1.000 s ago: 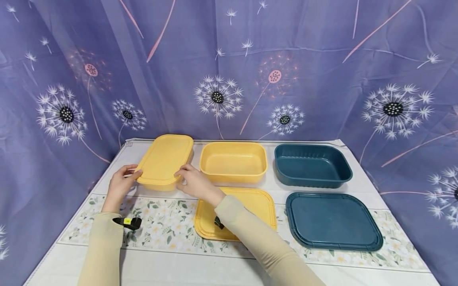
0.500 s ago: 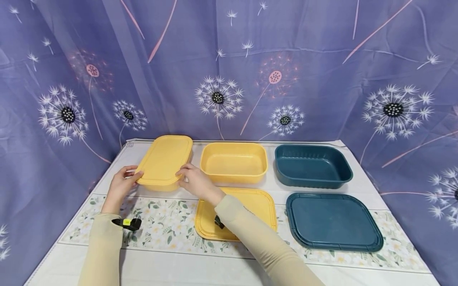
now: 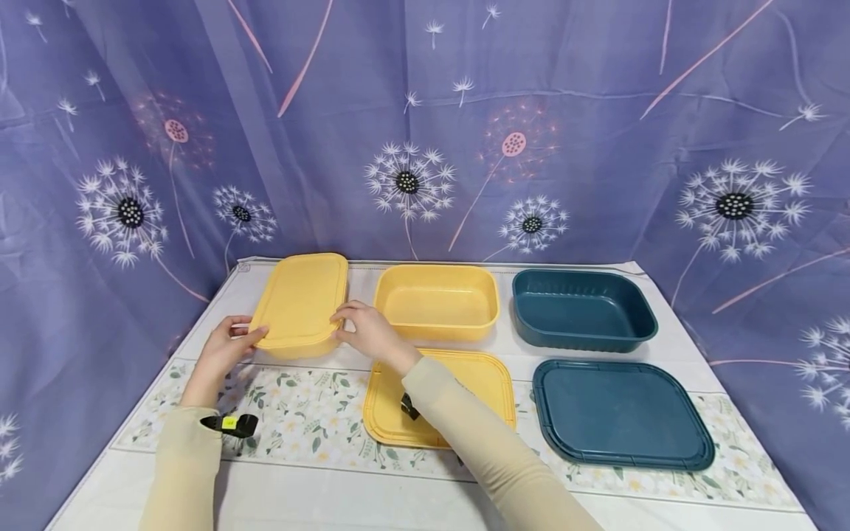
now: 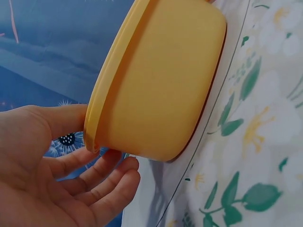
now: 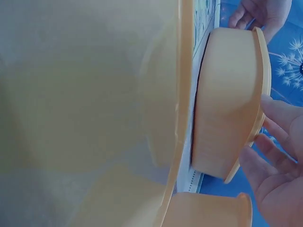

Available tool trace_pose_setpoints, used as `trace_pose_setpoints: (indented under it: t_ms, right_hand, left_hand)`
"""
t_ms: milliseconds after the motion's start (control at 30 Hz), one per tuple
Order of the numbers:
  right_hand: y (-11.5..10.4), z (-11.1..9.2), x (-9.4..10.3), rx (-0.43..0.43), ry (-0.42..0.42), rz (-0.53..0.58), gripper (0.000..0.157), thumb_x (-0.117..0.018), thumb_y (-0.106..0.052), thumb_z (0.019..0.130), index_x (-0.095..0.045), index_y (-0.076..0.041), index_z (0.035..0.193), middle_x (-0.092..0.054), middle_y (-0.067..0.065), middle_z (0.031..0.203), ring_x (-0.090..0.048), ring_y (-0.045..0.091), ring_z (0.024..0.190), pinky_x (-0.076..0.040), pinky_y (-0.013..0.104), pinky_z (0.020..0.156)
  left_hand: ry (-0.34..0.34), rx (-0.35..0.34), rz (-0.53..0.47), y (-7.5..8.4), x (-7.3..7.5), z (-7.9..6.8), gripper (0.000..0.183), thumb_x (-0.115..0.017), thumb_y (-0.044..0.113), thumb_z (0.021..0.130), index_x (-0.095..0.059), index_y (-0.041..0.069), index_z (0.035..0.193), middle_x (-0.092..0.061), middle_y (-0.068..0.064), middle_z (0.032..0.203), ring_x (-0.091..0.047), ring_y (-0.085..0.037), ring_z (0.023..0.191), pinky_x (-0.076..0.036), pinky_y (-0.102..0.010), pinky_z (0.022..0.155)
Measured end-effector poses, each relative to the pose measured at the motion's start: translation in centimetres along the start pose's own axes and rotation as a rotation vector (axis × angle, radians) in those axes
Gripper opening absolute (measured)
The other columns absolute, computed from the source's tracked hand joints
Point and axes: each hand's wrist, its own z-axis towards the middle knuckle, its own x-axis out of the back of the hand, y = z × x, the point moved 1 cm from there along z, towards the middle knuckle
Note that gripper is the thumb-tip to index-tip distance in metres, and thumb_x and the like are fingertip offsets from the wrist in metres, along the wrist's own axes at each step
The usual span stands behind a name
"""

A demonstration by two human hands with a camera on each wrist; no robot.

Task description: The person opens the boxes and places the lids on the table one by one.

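Observation:
A yellow food storage box with its lid on (image 3: 302, 299) sits at the left of the table, its long side running away from me. My left hand (image 3: 222, 350) holds its near left corner, thumb on top of the lid edge and fingers below the rim, as the left wrist view shows. At the near right side, my right hand (image 3: 372, 335) pinches the lid's rim between thumb and fingers. Beneath my right forearm lies a loose yellow lid (image 3: 392, 398), partly covered. An uncovered yellow box (image 3: 434, 330) stands just behind it.
Farther right stands an uncovered dark teal box (image 3: 581, 339), with a teal lid (image 3: 624, 413) lying in front of it. A purple dandelion-print curtain (image 3: 319, 162) encloses the back and sides. White cloth with a floral band (image 3: 299, 420) covers the table.
The lidded box has turned slightly, its far end swinging left. Both hands have kept hold and shifted a little with it. The other boxes and lids stay in place.

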Motion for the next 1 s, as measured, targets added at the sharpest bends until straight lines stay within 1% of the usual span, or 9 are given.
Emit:
trace_pose_setpoints:
  t_ms: [133, 267, 500, 633, 733, 867, 933, 1000]
  right_hand:
    - [0.4, 0.1, 0.2, -0.001, -0.01, 0.029, 0.033, -0.069, -0.025, 0.098, -0.069, -0.01, 0.128, -0.06, 0.005, 0.138, -0.054, 0.018, 0.13, -0.037, 0.023, 0.111]
    - [0.8, 0.2, 0.4, -0.012, -0.019, 0.059, 0.033, -0.069, -0.023, 0.098, -0.068, -0.01, 0.129, -0.059, 0.005, 0.142, -0.051, 0.019, 0.134, -0.034, 0.025, 0.114]
    - [0.9, 0.2, 0.6, -0.026, -0.044, 0.067, 0.035, -0.067, -0.023, 0.1, -0.066, -0.011, 0.132, -0.056, 0.004, 0.145, -0.048, 0.018, 0.137, -0.033, 0.026, 0.115]
    - [0.7, 0.1, 0.4, -0.02, -0.041, 0.056, 0.037, -0.067, -0.023, 0.1, -0.065, -0.008, 0.134, -0.055, 0.006, 0.146, -0.048, 0.02, 0.138, -0.031, 0.027, 0.116]
    - [0.7, -0.1, 0.1, -0.048, -0.024, 0.078, 0.045, -0.067, -0.025, 0.1, -0.059, -0.005, 0.139, -0.055, 0.009, 0.145, -0.054, 0.022, 0.131, -0.039, 0.027, 0.11]
    - [0.7, -0.4, -0.3, -0.142, -0.007, 0.18, 0.057, -0.066, -0.03, 0.1, -0.049, -0.004, 0.148, -0.057, 0.014, 0.14, -0.063, 0.023, 0.117, -0.052, 0.024, 0.094]
    - [0.5, -0.5, -0.4, -0.187, -0.014, 0.244, 0.06, -0.065, -0.032, 0.1, -0.047, -0.003, 0.149, -0.059, 0.015, 0.138, -0.065, 0.024, 0.113, -0.053, 0.024, 0.089]
    - [0.3, -0.5, -0.6, -0.212, -0.027, 0.276, 0.061, -0.063, -0.036, 0.101, -0.046, -0.003, 0.15, -0.062, 0.014, 0.134, -0.066, 0.022, 0.112, -0.053, 0.022, 0.086]
  left_hand:
    - [-0.013, 0.0, -0.005, 0.1, -0.2, -0.4, 0.076, -0.065, 0.035, 0.099, -0.027, -0.011, 0.146, -0.043, -0.028, 0.133, -0.061, -0.004, 0.08, -0.055, -0.022, 0.073]
    - [-0.024, 0.007, -0.008, 0.1, -0.4, -0.8, 0.077, -0.065, 0.033, 0.099, -0.025, -0.013, 0.146, -0.044, -0.027, 0.13, -0.061, -0.004, 0.079, -0.055, -0.021, 0.071]
    - [-0.043, 0.021, 0.011, -0.1, -0.3, -1.0, 0.081, -0.065, 0.037, 0.099, -0.023, -0.013, 0.147, -0.045, -0.027, 0.129, -0.061, -0.005, 0.08, -0.055, -0.022, 0.072]
    - [-0.04, 0.021, 0.017, -0.3, -0.2, -0.9, 0.083, -0.064, 0.042, 0.098, -0.025, -0.011, 0.149, -0.045, -0.026, 0.132, -0.059, -0.004, 0.082, -0.054, -0.021, 0.073]
    - [-0.027, 0.008, 0.02, -0.6, -0.2, -0.5, 0.083, -0.06, 0.048, 0.099, -0.027, -0.01, 0.149, -0.045, -0.024, 0.132, -0.057, -0.002, 0.082, -0.054, -0.021, 0.074]
    - [0.008, -0.01, 0.03, -0.9, -0.2, 0.4, 0.081, -0.05, 0.054, 0.102, -0.032, -0.009, 0.148, -0.047, -0.023, 0.13, -0.054, 0.0, 0.083, -0.054, -0.022, 0.074]
    - [0.03, -0.016, 0.03, -0.9, -0.1, 0.8, 0.079, -0.048, 0.054, 0.102, -0.034, -0.009, 0.148, -0.048, -0.022, 0.129, -0.054, 0.001, 0.083, -0.054, -0.023, 0.075]
    - [0.045, -0.025, 0.033, -1.0, 0.0, 1.2, 0.076, -0.046, 0.052, 0.103, -0.035, -0.009, 0.147, -0.049, -0.022, 0.127, -0.054, 0.0, 0.083, -0.054, -0.023, 0.074]
